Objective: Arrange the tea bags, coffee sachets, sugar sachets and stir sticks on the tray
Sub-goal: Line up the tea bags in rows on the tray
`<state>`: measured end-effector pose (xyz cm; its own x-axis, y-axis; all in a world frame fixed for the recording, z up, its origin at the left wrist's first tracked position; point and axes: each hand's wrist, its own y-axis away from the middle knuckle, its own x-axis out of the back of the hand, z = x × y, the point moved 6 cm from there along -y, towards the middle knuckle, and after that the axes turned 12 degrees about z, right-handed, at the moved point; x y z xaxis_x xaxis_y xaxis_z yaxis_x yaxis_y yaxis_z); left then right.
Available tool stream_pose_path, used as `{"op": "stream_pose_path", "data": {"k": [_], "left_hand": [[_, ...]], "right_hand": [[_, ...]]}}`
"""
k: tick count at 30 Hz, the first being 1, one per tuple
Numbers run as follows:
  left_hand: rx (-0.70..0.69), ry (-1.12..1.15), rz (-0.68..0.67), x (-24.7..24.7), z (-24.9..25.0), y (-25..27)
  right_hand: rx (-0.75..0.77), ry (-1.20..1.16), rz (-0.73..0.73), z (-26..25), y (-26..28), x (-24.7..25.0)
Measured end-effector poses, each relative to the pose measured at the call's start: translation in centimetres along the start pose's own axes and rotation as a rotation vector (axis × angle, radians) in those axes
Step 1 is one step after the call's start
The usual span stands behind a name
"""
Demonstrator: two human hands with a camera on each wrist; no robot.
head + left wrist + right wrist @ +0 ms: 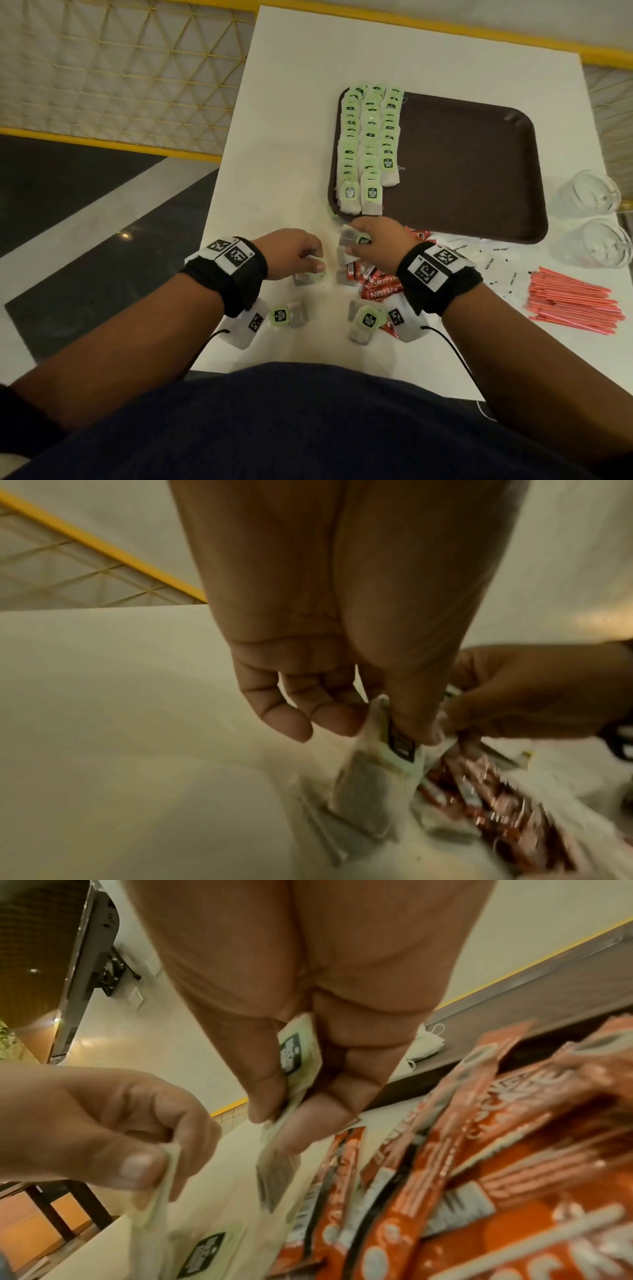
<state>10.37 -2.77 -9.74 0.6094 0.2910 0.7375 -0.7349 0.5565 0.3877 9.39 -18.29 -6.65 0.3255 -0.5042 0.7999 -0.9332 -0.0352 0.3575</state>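
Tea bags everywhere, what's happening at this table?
A person is sorting drink supplies onto a brown tray. Three rows of tea bags already lie on its left side. The left hand and the right hand each pinch another tea bag. Coffee sachets, sugar sachets and stir sticks wait on the table.

1. One brown tray [472,164]; three rows of tea bags [368,144] lie on it, too overlapped to count singly.
2. Two glasses [594,219] stand right of the tray.
3. One pile of stir sticks [572,301]; one heap of coffee sachets [380,289]; neither countable.
4. Two hands: left hand [291,253]; right hand [376,243]; each pinches one tea bag.
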Motion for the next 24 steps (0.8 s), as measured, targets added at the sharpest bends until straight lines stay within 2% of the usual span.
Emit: {"op": "stream_pose_path", "data": {"k": [6, 10, 17, 24], "left_hand": [[-0.027, -0.211, 0.055, -0.8, 0.3, -1.0], [0.041, -0.331, 0.053, -1.0, 0.2, -0.7], [0.198, -0.272, 0.039, -1.6, -0.2, -0.5], [0.217, -0.304, 0.0, -1.6, -0.5, -0.5]], "right_hand": [[0.034, 0.068, 0.014, 0.3, 1.0, 0.4], [0.002, -0.004, 0.055, 1.2, 0.7, 0.5], [-0.028, -0.095, 0.158, 1.7, 0.4, 1.2], [0.009, -0.077, 0.138, 1.7, 0.3, 1.2]]}}
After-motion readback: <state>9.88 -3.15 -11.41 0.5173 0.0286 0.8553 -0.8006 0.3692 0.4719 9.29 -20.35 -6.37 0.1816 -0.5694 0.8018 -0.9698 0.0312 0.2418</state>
